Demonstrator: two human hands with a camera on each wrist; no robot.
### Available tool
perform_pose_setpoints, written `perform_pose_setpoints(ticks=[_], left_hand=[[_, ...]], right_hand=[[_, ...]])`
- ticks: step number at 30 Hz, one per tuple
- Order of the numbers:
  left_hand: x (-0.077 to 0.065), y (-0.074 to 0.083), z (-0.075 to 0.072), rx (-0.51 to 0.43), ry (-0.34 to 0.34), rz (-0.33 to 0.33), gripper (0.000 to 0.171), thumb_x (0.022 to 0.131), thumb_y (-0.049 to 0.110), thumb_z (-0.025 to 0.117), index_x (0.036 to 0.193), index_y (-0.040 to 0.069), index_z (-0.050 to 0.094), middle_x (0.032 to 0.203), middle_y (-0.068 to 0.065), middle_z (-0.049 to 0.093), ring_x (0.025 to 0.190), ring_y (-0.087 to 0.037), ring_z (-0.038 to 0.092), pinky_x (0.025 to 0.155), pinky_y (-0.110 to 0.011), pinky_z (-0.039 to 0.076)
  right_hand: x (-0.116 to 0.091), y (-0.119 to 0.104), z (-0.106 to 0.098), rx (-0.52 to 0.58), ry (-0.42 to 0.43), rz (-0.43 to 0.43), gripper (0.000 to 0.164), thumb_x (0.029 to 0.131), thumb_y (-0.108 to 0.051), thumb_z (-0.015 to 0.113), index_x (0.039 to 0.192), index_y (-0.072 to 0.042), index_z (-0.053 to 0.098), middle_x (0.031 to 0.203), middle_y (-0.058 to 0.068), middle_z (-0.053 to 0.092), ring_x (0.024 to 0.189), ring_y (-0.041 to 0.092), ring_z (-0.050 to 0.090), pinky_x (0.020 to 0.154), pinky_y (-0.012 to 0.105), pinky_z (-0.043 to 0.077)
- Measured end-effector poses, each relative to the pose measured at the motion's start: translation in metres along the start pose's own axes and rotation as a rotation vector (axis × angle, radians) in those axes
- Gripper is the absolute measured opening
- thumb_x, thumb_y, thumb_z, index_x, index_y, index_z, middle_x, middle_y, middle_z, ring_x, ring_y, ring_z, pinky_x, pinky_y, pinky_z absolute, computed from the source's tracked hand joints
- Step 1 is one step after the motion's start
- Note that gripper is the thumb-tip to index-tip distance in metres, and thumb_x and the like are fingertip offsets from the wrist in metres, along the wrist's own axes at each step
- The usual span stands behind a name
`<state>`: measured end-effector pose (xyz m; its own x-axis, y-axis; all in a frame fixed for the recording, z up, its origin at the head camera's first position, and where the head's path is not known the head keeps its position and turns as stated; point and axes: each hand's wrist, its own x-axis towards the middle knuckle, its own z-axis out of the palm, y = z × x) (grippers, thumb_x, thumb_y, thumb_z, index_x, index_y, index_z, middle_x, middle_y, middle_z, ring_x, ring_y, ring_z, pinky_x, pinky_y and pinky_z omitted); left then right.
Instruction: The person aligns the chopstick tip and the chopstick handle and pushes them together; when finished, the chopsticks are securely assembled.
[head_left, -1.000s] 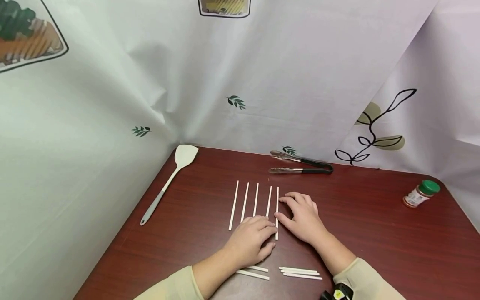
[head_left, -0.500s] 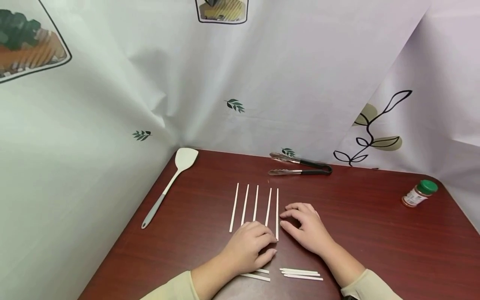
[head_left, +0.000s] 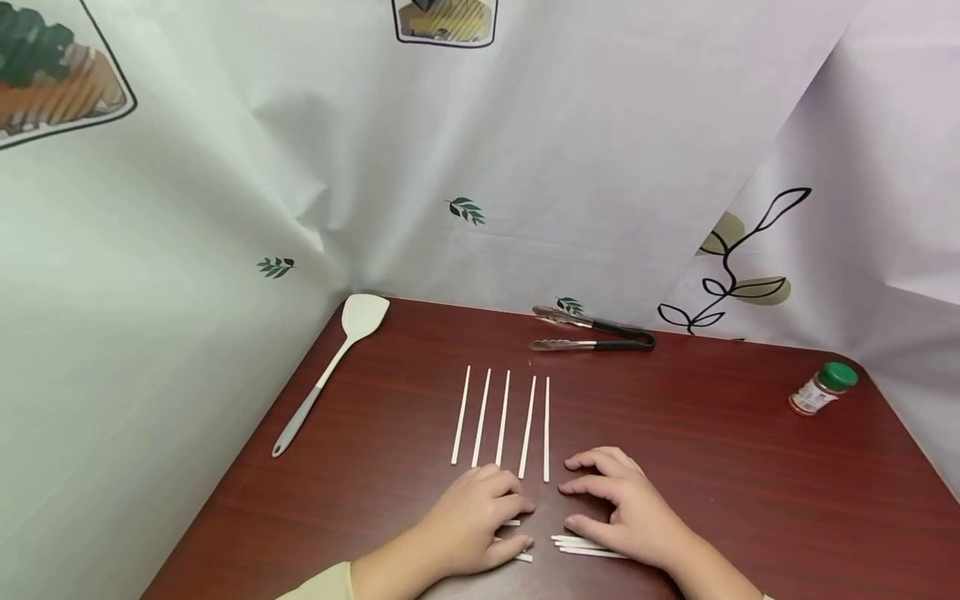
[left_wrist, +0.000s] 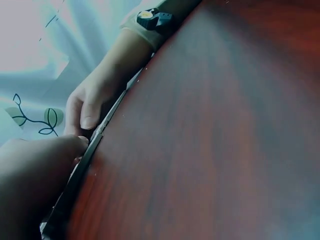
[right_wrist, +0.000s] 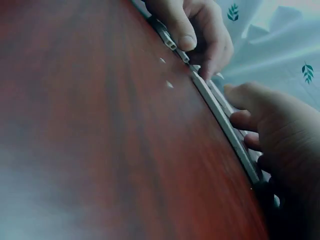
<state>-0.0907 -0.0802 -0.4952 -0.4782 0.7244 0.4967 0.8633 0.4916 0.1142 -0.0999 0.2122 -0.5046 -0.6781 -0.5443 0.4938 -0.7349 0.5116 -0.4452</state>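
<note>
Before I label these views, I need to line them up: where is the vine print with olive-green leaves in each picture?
Head: the vine print is right of centre, on the cloth backdrop.
Left wrist: the vine print is at the left, about mid-height.
Right wrist: not in it.
Shared landmark: the reddish-brown tabletop.

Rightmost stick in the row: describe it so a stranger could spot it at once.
On the brown table, below the tongs in the head view, five white sticks lie side by side. Yours is the rightmost stick, running almost straight up the picture while the other four slant.
</note>
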Motion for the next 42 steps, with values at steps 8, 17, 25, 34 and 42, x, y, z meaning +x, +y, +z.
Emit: perform_pose_setpoints(ticks=[8,17,25,34,42], left_hand=[[-0.016,-0.003,-0.008,-0.079,-0.02,-0.035,0.032,0.088,0.051,0.082,0.104,0.024,0.079,0.107,0.014,0.065,0.099,-0.006,0.059,0.09,-0.03,0.048],[-0.013,-0.007,-0.003,-0.09,0.045,-0.008,0.016,0.09,0.038,0.085,0.093,0.024,0.078,0.099,0.015,0.068,0.095,-0.006,0.062,0.087,-0.027,0.049],[-0.014,-0.006,-0.001,-0.121,0.039,-0.065,0.016,0.092,0.039,0.083,0.094,0.025,0.076,0.099,0.018,0.067,0.094,-0.003,0.06,0.088,-0.028,0.049],[-0.013,-0.004,-0.001,-0.169,0.023,-0.125,0.016,0.09,0.034,0.084,0.093,0.026,0.07,0.093,0.018,0.066,0.088,-0.003,0.057,0.084,-0.027,0.048],[-0.013,-0.005,0.0,-0.166,0.044,-0.121,0.017,0.09,0.033,0.085,0.092,0.026,0.069,0.089,0.019,0.065,0.087,-0.001,0.057,0.083,-0.028,0.049]], right_hand=[[-0.007,-0.005,0.0,-0.012,0.013,0.0,0.033,0.08,-0.019,0.093,0.107,-0.035,0.082,0.13,-0.006,0.069,0.125,0.023,0.058,0.109,0.031,0.032],[-0.007,-0.006,0.001,-0.043,0.022,0.004,0.033,0.079,-0.021,0.093,0.106,-0.035,0.08,0.128,-0.007,0.069,0.124,0.022,0.058,0.108,0.036,0.033],[-0.005,-0.014,0.005,-0.093,0.001,-0.016,0.039,0.084,-0.027,0.09,0.121,-0.032,0.078,0.131,-0.007,0.067,0.124,0.019,0.056,0.103,0.046,0.035],[-0.005,-0.015,0.004,-0.017,-0.052,-0.095,0.03,0.084,-0.041,0.091,0.112,-0.041,0.08,0.133,-0.009,0.064,0.125,0.018,0.053,0.104,0.044,0.034],[-0.005,-0.016,0.004,0.034,-0.065,-0.119,0.022,0.088,-0.036,0.089,0.107,-0.044,0.081,0.132,-0.011,0.066,0.125,0.021,0.053,0.106,0.041,0.032]])
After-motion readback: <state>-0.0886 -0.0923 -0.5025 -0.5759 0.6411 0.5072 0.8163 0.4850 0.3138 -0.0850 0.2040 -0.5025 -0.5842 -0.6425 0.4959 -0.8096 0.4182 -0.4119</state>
